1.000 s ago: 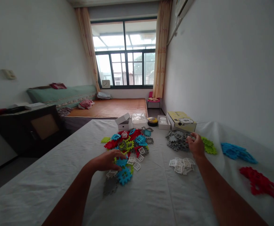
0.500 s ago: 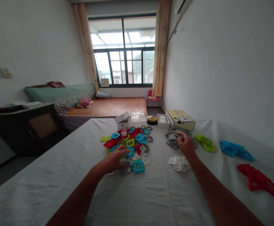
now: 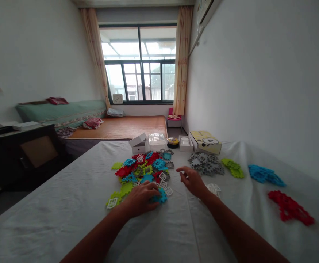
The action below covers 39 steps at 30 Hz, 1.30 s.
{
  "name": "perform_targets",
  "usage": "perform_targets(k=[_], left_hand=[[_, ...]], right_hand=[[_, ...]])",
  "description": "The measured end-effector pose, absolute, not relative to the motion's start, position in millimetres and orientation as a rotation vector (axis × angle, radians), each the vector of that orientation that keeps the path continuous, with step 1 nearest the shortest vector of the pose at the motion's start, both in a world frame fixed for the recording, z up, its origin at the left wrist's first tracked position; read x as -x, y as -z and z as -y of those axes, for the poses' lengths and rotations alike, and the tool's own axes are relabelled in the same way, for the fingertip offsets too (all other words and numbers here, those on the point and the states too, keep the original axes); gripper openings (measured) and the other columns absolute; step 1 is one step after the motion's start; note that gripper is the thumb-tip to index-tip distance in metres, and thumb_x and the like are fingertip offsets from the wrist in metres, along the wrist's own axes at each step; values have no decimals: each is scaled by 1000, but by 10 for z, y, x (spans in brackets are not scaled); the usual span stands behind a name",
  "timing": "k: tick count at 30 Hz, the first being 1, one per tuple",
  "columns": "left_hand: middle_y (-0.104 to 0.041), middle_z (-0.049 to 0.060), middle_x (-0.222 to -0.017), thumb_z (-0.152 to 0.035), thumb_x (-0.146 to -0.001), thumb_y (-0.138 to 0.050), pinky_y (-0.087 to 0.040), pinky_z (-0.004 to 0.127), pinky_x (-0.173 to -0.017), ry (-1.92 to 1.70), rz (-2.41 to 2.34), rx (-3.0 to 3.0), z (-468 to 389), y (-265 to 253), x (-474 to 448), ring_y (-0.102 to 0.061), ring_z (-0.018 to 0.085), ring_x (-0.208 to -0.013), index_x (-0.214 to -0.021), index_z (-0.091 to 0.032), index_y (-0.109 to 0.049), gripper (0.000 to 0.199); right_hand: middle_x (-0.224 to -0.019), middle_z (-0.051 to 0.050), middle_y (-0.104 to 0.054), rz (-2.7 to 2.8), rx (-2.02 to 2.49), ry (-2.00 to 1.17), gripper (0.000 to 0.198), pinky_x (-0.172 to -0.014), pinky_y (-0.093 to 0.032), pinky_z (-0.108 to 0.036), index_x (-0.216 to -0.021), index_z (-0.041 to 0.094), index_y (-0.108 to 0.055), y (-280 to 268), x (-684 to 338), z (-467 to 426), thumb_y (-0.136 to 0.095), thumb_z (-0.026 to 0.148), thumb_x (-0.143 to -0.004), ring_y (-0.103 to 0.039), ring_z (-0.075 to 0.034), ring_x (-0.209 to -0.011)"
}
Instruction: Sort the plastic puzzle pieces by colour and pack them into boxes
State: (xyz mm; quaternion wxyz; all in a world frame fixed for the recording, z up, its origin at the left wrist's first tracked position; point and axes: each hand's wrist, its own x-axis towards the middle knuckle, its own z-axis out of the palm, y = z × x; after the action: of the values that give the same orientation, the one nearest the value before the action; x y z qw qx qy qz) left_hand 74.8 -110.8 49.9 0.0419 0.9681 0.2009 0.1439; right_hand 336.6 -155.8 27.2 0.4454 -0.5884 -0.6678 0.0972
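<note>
My left hand (image 3: 144,198) is closed over the near edge of a mixed pile, with its fingers and thumb at a blue interlocking plastic tile (image 3: 162,196), partly covered by the hand. Around it lie a white window-grid piece (image 3: 169,191), green tiles (image 3: 126,188) and red tiles (image 3: 124,170). To the right, my right hand (image 3: 191,181) hovers between that pile and the grey tiles (image 3: 207,163). Its index finger and thumb are apart, and nothing shows between them. White window pieces (image 3: 213,189) are half hidden behind the right wrist.
Sorted heaps of green tiles (image 3: 232,168), blue tiles (image 3: 266,175) and red tiles (image 3: 291,207) lie along the right. A clear plastic box (image 3: 156,141), a round black-and-yellow tin (image 3: 173,142), an open white box (image 3: 186,143) and a yellow cartoon box (image 3: 206,142) line the far edge.
My right hand has drawn back from the grey heap toward the left. My left hand has shifted right onto the blue tile, uncovering green tiles. The view has turned slightly right.
</note>
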Motion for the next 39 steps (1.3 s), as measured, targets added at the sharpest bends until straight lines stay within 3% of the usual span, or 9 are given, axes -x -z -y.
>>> perform_targets(k=[4,8,12,17,21,24,29,34,39], left_hand=[[-68,1,-96,-29,-84,-59,-46,24,-75,-419,-601,-3025,1093,-504,-726,-60,17,-88,-98,-28,-66,15],[-66,1,-103,-38,-77,-68,-47,27,-74,-266,-662,-3105,1119,-518,-740,-60,20,-92,-106,-29,-62,31],[-67,0,-94,-26,-79,-66,-47,26,-69,-235,-765,-3204,1116,-516,-759,-61,19,-86,-100,-28,-63,21],[-68,0,-88,-19,-85,-58,-48,27,-72,-723,-668,-3274,1064,-537,-737,-62,17,-84,-97,-26,-64,15],[-69,1,-98,-18,-89,-54,-47,28,-83,-1184,-367,-3240,1103,-576,-756,-60,16,-97,-103,-24,-64,18],[-70,0,-102,-16,-89,-55,-46,29,-88,-1269,-205,-3254,1155,-584,-801,-59,17,-104,-105,-25,-64,20],[-65,4,-118,-22,-90,-54,-46,35,-93,-1089,-268,-3284,1111,-496,-828,-54,21,-113,-119,-26,-59,29],[-65,2,-115,-18,-91,-50,-47,35,-93,-1015,-280,-3234,1040,-415,-786,-54,20,-113,-105,-27,-65,22],[-64,2,-118,-17,-91,-48,-47,36,-94,-992,-286,-3226,1012,-416,-775,-53,20,-116,-104,-27,-66,24]], right_hand=[[-87,-2,-70,1777,1406,-320,22,-63,-49,-25,-95,22,-65,-279,-3213,1608,-46,22,-84,-62,-13,-63],[-85,-1,-70,1792,1397,-337,20,-62,-48,-23,-93,21,-65,-283,-3175,1617,-47,20,-83,-62,-12,-63],[-82,0,-70,1796,1400,-381,21,-61,-47,-22,-91,22,-66,-299,-3186,1623,-47,17,-82,-62,-11,-61],[-79,-1,-69,1715,1370,-610,18,-58,-47,-24,-94,21,-63,-300,-3143,1625,-50,28,-85,-62,-11,-58],[-86,-3,-67,1517,1224,-1138,38,-51,-47,-24,-104,19,-59,-316,-3027,1643,-50,51,-84,-62,-12,-58],[-78,-1,-64,1426,1116,-1263,44,-53,-47,-23,-101,17,-60,-347,-2984,1652,-61,52,-77,-62,-12,-61],[-73,-2,-66,1260,1313,-821,40,-55,-48,-24,-94,16,-62,-429,-3456,1558,-68,48,-70,-62,-14,-66],[-87,-8,-70,908,1641,-282,36,-60,-51,-28,-96,17,-60,-596,-4798,1696,-58,45,-74,-66,-17,-73],[-74,-9,-70,762,1923,46,22,-60,-49,-29,-78,18,-64,-633,-6074,2422,-61,34,-65,-65,-20,-70]])
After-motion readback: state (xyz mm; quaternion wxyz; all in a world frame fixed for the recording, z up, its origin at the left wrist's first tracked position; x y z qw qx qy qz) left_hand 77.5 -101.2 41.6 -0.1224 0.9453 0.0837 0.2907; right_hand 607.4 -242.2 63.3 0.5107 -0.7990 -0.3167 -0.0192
